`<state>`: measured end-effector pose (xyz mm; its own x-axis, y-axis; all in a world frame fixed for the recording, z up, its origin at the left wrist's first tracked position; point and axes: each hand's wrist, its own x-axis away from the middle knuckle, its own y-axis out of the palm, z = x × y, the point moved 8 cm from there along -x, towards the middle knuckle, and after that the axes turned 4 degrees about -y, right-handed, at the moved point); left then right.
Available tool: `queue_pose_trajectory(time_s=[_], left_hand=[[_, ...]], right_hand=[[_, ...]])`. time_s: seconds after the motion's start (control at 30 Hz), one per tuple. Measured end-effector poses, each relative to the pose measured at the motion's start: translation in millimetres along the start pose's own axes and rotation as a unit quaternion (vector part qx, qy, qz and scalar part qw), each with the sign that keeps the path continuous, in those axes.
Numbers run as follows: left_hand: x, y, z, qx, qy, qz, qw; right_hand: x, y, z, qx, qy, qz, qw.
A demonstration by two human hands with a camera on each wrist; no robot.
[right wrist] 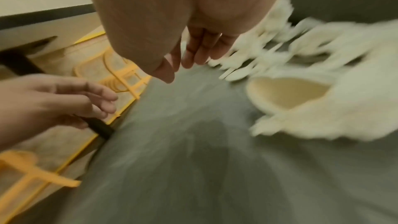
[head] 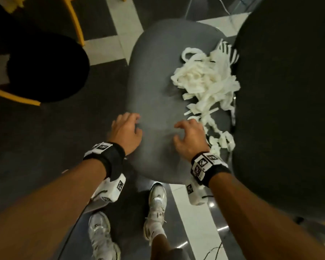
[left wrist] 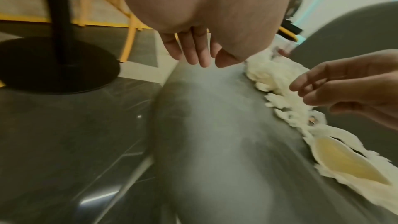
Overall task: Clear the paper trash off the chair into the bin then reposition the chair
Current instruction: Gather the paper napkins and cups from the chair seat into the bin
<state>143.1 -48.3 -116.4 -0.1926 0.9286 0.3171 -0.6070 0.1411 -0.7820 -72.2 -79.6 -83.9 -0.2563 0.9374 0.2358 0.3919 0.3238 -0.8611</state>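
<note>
The padded fabric chair seat (head: 154, 102) is plain mid grey, and the tall rounded chair back (head: 285, 109) beside it reads a darker charcoal. The loose heap of shredded paper strips (head: 204, 85) is off-white, turning cream-yellow inside a curled piece in the wrist views. A folded white sheet with black stripes (head: 227, 51) sits at the heap's far edge. The polished floor (head: 105, 45) alternates dark grey and pale bands. The round table base (head: 47, 68) is black; the slatted chair frame (right wrist: 127, 77) is yellow. Both black wristbands (head: 109, 158) carry white blocks with black square markers.
</note>
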Motion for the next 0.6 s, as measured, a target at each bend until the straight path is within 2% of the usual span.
queue_pose_trajectory(time_s=[0.03,0.1,0.2,0.3,0.37,0.5,0.6], left_hand=[[-8,14,29,-0.014,0.029,-0.023,0.999],[-20,42,79,-0.045,0.075,-0.073,0.994],[-31,81,144,-0.080,0.145,-0.119,0.979],[-36,109,186,-0.109,0.197,-0.139,0.964],[-39,124,205,-0.131,0.233,-0.152,0.951],[-50,141,236,-0.189,0.311,-0.137,0.921],[-66,157,236,-0.255,0.293,-0.154,0.908]], right_hand=[[-3,-14,25,0.057,0.018,-0.013,0.998],[-4,-28,64,0.134,0.036,-0.092,0.986],[5,-20,109,0.162,0.047,-0.259,0.951],[17,2,134,0.164,0.043,-0.337,0.926],[17,11,140,0.144,0.045,-0.328,0.933],[0,2,140,0.093,0.050,-0.251,0.962],[-9,-3,143,0.055,0.056,-0.227,0.971]])
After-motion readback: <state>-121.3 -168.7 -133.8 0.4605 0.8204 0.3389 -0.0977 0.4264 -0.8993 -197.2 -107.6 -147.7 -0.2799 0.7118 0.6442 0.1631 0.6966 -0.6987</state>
